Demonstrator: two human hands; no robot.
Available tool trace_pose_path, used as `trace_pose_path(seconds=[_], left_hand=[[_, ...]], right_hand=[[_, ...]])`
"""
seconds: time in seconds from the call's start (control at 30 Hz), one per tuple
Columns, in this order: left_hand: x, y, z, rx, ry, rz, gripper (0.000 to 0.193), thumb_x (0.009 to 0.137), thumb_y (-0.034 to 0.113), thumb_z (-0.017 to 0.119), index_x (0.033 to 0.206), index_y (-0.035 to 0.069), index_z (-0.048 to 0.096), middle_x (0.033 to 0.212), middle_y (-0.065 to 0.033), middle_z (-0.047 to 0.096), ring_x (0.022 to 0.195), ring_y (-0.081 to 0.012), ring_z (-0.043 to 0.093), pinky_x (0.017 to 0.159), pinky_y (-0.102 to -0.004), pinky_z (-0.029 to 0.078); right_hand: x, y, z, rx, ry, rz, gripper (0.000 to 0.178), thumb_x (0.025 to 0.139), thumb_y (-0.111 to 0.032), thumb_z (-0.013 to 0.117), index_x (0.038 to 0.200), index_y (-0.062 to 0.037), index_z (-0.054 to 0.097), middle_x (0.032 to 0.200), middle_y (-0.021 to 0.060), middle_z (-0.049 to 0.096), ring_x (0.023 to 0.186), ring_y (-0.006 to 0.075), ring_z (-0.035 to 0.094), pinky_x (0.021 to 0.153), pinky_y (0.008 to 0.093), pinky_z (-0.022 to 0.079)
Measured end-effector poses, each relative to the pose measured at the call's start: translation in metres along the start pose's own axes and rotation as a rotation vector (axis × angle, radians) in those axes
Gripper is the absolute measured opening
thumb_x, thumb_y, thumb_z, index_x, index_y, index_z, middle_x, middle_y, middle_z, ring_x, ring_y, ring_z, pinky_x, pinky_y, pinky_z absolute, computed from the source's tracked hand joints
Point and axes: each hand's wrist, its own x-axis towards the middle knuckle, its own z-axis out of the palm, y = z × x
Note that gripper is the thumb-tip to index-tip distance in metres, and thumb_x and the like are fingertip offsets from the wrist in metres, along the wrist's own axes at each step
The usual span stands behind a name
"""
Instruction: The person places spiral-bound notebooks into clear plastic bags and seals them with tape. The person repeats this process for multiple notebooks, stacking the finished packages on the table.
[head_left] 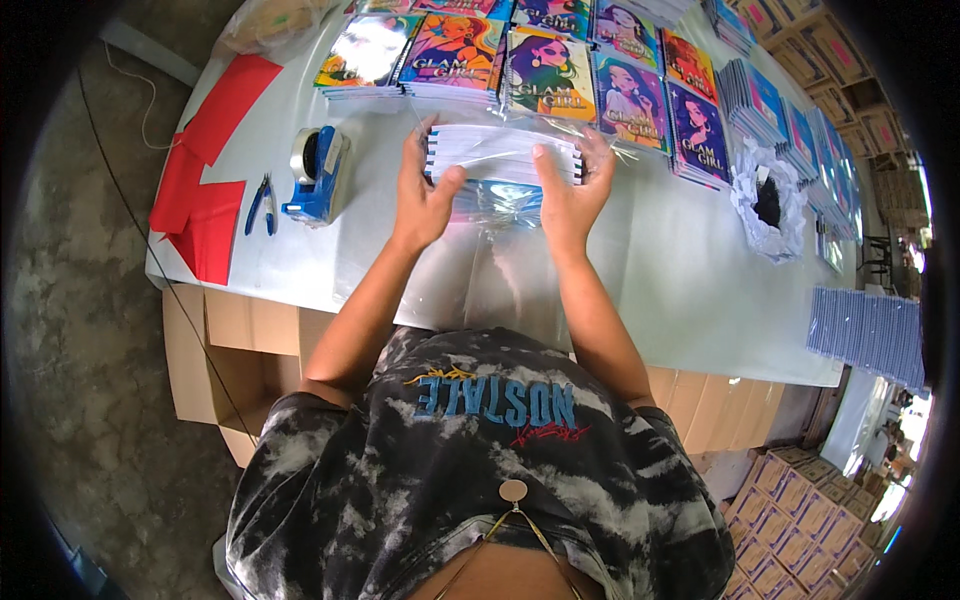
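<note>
Both hands clasp a stack of thin booklets inside crinkled clear wrap.

The left hand (425, 190) and right hand (572, 195) curl around the stack of booklets (503, 152), its white page edges showing, over the glossy plastic wrap (497, 205). Left of them sits a blue tape dispenser (318, 173); beyond, glossy booklet covers (545, 72).

**What the view keeps back**

The stack of booklets (505, 152) shows only its white page edges; its covers are hidden. The left hand (422, 195) hides the stack's left end, the right hand (572, 195) its right. The upper colourful booklets (545, 75) are cut off at the top edge. The dark object in the crumpled white wrapping (768, 200) is perhaps a roll, too unclear to tell.
</note>
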Motion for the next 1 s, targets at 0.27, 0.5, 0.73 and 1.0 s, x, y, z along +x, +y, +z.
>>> trace_pose_path(seconds=[0.27, 0.5, 0.73, 1.0], left_hand=[[-0.025, 0.033, 0.009, 0.657, 0.016, 0.286, 0.029, 0.080, 0.017, 0.065, 0.108, 0.011, 0.064, 0.121, -0.0079, 0.057, 0.119, -0.0288, 0.046, 0.105, -0.0452, 0.024], [-0.012, 0.061, 0.025, 0.645, -0.352, 0.275, 0.059, 0.083, 0.040, 0.056, 0.126, 0.000, 0.046, 0.124, -0.0181, 0.052, 0.122, -0.0342, 0.043, 0.107, -0.0491, 0.018], [0.019, 0.086, 0.007, -0.133, -0.266, -0.184, 0.090, 0.084, 0.050, 0.054, 0.139, -0.008, 0.012, 0.126, -0.0344, 0.042, 0.126, -0.0366, 0.038, 0.104, -0.0442, 0.027], [0.095, 0.066, 0.016, 0.447, -0.727, -0.191, 0.043, 0.078, 0.023, 0.068, 0.114, 0.000, 0.058, 0.096, -0.0171, 0.066, 0.090, -0.0292, 0.064, 0.084, -0.0318, 0.049]], right_hand=[[0.001, 0.006, 0.003, 0.016, 0.052, 0.017, 0.051, 0.079, -0.011, 0.067, 0.123, 0.0021, 0.045, 0.112, 0.0123, 0.049, 0.101, 0.0225, 0.049, 0.090, 0.0337, 0.039], [-0.028, -0.018, -0.016, -0.986, -0.203, -0.412, 0.057, 0.083, -0.026, 0.062, 0.130, 0.0004, 0.043, 0.125, 0.0157, 0.038, 0.114, 0.0359, 0.034, 0.100, 0.0444, 0.022], [-0.030, -0.018, -0.010, -0.883, -0.423, -0.671, 0.043, 0.082, -0.015, 0.058, 0.124, -0.0098, 0.052, 0.124, 0.0041, 0.051, 0.118, 0.0213, 0.044, 0.100, 0.0400, 0.030], [-0.022, -0.011, -0.011, -0.889, -0.381, -0.737, 0.033, 0.078, -0.009, 0.061, 0.111, -0.0116, 0.059, 0.117, 0.0020, 0.056, 0.111, 0.0183, 0.049, 0.089, 0.0353, 0.036]])
